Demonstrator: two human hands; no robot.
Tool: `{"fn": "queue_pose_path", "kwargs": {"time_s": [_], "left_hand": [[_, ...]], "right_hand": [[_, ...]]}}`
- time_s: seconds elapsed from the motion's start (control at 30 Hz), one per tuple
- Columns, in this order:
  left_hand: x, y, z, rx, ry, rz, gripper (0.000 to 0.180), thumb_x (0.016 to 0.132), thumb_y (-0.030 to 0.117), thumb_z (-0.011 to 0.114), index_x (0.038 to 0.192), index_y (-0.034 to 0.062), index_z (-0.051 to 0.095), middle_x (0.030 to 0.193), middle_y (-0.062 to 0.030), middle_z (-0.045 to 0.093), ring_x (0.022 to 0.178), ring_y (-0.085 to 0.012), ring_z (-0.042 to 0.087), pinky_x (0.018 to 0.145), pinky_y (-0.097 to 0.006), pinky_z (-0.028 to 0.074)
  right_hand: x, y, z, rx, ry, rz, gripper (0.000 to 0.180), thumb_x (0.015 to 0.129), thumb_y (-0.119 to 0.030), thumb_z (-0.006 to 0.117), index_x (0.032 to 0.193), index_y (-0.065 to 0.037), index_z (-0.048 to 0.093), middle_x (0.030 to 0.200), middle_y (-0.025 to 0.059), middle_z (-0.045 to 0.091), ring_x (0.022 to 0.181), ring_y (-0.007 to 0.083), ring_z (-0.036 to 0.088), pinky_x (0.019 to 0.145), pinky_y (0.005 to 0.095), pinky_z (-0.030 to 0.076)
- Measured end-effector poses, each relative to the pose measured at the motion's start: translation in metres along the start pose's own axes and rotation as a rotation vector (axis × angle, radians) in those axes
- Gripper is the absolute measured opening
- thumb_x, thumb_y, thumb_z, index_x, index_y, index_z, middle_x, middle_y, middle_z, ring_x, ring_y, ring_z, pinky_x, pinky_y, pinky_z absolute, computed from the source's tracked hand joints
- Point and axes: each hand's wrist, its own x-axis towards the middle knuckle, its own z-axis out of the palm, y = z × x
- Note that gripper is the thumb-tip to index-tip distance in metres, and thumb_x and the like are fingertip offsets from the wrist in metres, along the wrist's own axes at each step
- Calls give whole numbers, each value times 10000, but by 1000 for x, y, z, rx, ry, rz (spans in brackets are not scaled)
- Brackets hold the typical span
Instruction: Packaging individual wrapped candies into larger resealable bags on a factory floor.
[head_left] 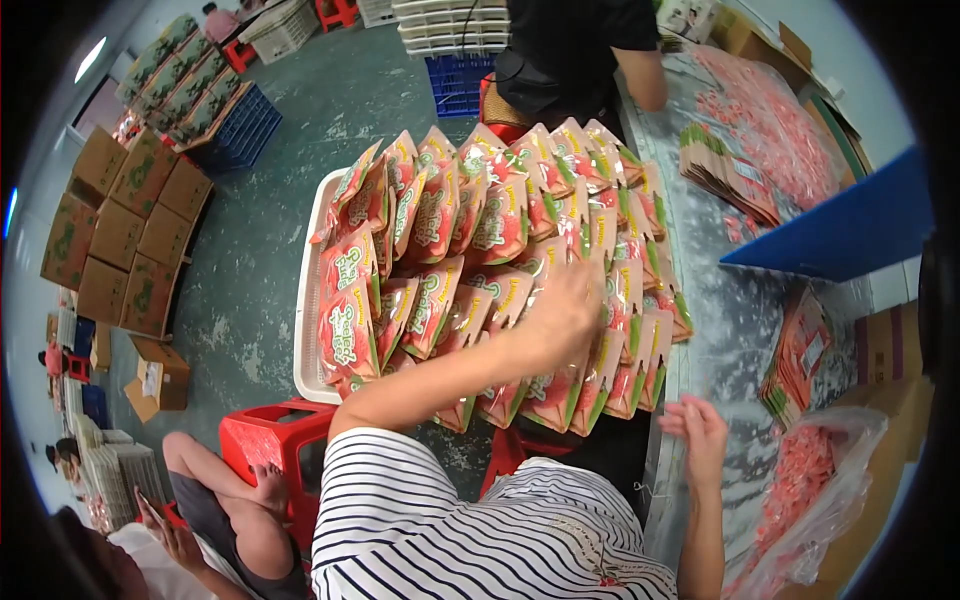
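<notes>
Your left hand [568, 305] rests spread on the shingled red-and-green glossy snack pouches [470, 270] in the white plastic tray [305, 330], your empty right hand [700, 430] hangs half-open; press carelessly and rows may slide.

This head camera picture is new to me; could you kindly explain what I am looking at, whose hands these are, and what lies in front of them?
The picture comes from a wide fisheye camera on a person's head, looking down, so straight edges bend near the rim. The striped shirt at the bottom belongs to the wearer. Their left hand reaches out and rests on rows of red and green snack pouches standing in a white tray. Their right hand hovers open and empty over the table beside it. On the table lie stacks of flat pouches and a clear bag of pink pieces. Another person in black stands across the tray.
</notes>
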Motion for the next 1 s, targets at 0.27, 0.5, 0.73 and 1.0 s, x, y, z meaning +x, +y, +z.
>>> {"fn": "queue_pose_path", "kwargs": {"time_s": [0.27,0.5,0.73,1.0], "left_hand": [[36,122,55,-264,-201,352,378,760,143,689,1060,-42,554,1282,-301,440,1101,-430,480,968,-465,400],[130,217,145,-289,-284,533,462,807,148,639,1213,-34,516,1255,-263,501,1099,-396,517,955,-425,426],[219,276,248,-31,-66,573,479,892,251,524,1297,3,469,1337,-220,471,1224,-397,450,1039,-485,324],[218,270,260,47,-222,498,399,911,318,515,1208,56,566,1196,-141,573,1154,-329,511,956,-471,371]], "right_hand": [[-119,81,-91,407,594,102,259,963,-196,532,1080,30,581,918,147,665,735,195,654,684,307,535],[-183,120,-87,615,760,26,233,961,-183,529,1065,18,589,909,150,675,729,198,655,681,322,540],[-211,153,-69,616,740,-58,209,975,-133,492,1082,36,555,948,147,648,729,204,654,651,336,565],[-203,159,-66,601,729,-137,192,971,-111,489,1073,34,563,939,131,652,714,188,659,602,317,572]]}}
